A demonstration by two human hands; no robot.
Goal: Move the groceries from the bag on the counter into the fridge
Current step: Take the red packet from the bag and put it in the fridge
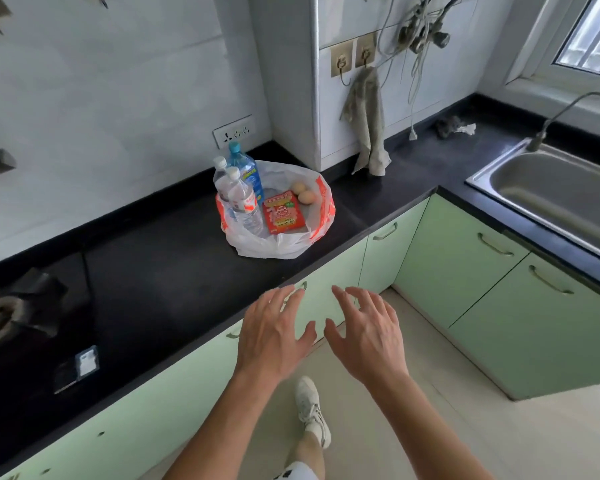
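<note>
- Bag (291,244) sits open on counter (153,271), holding bottles (243,202), packet (284,213), eggs (303,194).
- Left hand (272,336), right hand (368,336): spread, empty, short of counter.
- Advice: lift bottles first; handle eggs gently. Fridge unseen.

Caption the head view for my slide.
Open left hand and right hand hover before a bag of bottles, eggs and red packet.
</note>
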